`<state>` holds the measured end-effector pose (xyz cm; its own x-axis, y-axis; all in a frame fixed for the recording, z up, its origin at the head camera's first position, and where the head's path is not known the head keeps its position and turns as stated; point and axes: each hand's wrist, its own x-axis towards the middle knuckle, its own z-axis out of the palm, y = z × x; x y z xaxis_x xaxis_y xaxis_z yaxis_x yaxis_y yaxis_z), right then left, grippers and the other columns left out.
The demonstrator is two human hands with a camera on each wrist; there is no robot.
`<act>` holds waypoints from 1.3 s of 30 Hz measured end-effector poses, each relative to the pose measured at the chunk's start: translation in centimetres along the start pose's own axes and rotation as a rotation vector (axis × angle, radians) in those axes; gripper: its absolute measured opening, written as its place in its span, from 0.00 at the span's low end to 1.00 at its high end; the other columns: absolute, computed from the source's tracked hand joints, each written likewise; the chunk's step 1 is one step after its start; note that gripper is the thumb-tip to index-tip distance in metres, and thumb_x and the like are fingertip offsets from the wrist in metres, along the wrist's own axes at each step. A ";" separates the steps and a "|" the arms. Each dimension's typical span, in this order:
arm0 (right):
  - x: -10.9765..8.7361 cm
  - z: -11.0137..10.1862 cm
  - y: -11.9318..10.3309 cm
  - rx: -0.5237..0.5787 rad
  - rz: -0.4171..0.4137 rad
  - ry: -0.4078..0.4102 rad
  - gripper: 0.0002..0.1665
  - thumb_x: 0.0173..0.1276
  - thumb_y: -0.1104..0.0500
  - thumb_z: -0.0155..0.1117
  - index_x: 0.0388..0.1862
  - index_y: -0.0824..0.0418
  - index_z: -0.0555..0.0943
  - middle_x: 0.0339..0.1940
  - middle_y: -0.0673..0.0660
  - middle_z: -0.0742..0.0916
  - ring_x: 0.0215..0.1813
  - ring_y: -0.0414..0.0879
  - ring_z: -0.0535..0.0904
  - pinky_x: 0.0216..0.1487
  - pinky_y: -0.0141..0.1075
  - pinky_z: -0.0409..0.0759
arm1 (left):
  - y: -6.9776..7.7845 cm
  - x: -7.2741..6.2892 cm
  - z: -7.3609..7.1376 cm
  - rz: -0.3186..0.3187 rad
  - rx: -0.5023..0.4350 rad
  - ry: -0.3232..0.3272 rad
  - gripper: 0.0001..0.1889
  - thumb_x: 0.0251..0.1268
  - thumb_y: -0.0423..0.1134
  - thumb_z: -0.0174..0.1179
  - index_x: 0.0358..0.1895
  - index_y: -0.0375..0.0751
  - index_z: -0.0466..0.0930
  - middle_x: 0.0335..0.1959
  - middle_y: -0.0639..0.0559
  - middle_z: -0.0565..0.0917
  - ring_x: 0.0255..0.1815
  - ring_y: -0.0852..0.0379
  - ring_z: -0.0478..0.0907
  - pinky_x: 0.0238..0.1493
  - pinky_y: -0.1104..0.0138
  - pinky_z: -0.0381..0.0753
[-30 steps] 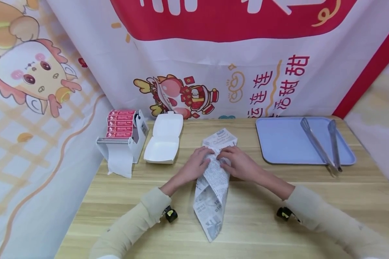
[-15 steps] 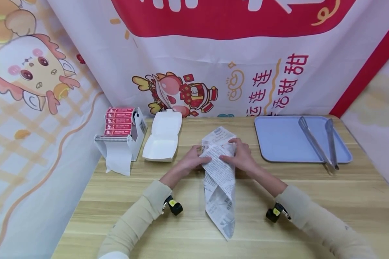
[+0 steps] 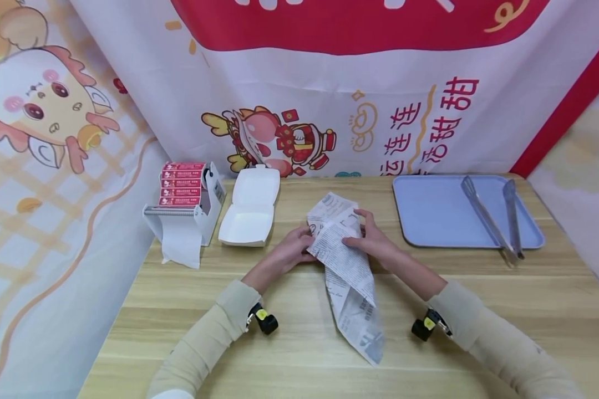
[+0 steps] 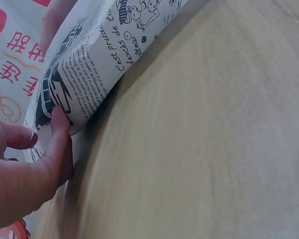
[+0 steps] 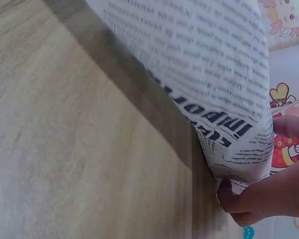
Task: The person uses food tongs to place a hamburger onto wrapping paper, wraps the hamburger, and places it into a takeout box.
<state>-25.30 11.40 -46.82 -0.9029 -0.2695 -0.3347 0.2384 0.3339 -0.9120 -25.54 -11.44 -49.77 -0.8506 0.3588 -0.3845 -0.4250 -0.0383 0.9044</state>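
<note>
A folded newsprint paper wrap point(image 3: 346, 266) lies between both hands, its upper part thick and its pointed tail hanging toward the lower right in the head view. My left hand point(image 3: 293, 248) grips its left side, with fingers curled at the printed edge; the left wrist view shows that hand point(image 4: 32, 164) at the package's end. On the other side my right hand point(image 3: 374, 239) holds it with the thumb on top. The right wrist view has this hand point(image 5: 269, 184) pinching a creased end of the paper point(image 5: 224, 89). Whatever the wrap contains is hidden.
To the left stand a white label dispenser point(image 3: 207, 221) with red labels and an open white takeaway box point(image 3: 247, 224). A blue tray point(image 3: 429, 213) sits at the back right, with metal tongs point(image 3: 486, 219) across it. A printed cloth point(image 3: 304, 77) hangs behind the wooden table point(image 3: 239, 360).
Both hands have gone from lying over the top of the wrap to gripping its sides. The wrap has turned, its tail swinging to the right.
</note>
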 end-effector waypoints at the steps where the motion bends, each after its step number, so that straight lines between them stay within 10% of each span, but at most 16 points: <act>1: 0.0 0.0 0.0 0.009 0.003 -0.001 0.54 0.68 0.59 0.65 0.80 0.49 0.41 0.80 0.70 0.55 0.80 0.63 0.54 0.78 0.55 0.57 | -0.1 0.0 -0.1 0.004 -0.001 -0.002 0.27 0.76 0.29 0.45 0.76 0.34 0.57 0.61 0.36 0.76 0.51 0.54 0.80 0.60 0.54 0.80; 12: 0.0 0.3 0.5 -0.063 -0.043 -0.045 0.55 0.68 0.58 0.67 0.81 0.50 0.41 0.81 0.71 0.53 0.81 0.66 0.49 0.79 0.58 0.53 | -0.2 0.4 -0.4 -0.020 -0.030 0.042 0.08 0.75 0.31 0.52 0.51 0.32 0.69 0.36 0.51 0.83 0.34 0.60 0.84 0.37 0.69 0.86; 28: -0.7 1.8 0.0 -0.361 -0.317 -0.057 0.59 0.64 0.54 0.71 0.81 0.65 0.43 0.78 0.73 0.60 0.75 0.66 0.63 0.74 0.59 0.63 | 0.3 0.8 -0.1 -0.040 0.105 0.176 0.11 0.76 0.40 0.53 0.42 0.32 0.73 0.33 0.49 0.82 0.29 0.61 0.82 0.32 0.71 0.85; 34: -0.8 1.9 -0.1 -0.420 -0.296 -0.044 0.57 0.65 0.50 0.69 0.81 0.63 0.45 0.78 0.72 0.62 0.72 0.65 0.67 0.72 0.58 0.67 | 0.2 0.5 -0.4 0.001 0.088 0.077 0.18 0.77 0.44 0.54 0.56 0.31 0.73 0.40 0.43 0.86 0.36 0.57 0.86 0.40 0.65 0.87; 39: -0.7 2.2 0.0 -0.430 -0.253 -0.022 0.57 0.65 0.48 0.70 0.81 0.61 0.46 0.77 0.71 0.64 0.68 0.64 0.71 0.67 0.56 0.74 | 0.4 0.2 -0.4 0.047 0.246 0.012 0.21 0.71 0.44 0.61 0.61 0.37 0.75 0.46 0.41 0.88 0.39 0.56 0.87 0.42 0.63 0.88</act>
<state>-23.84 9.58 -47.06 -0.9046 -0.4075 -0.1249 -0.1601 0.5964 -0.7865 -26.04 -11.77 -49.54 -0.8717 0.3509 -0.3420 -0.2982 0.1738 0.9385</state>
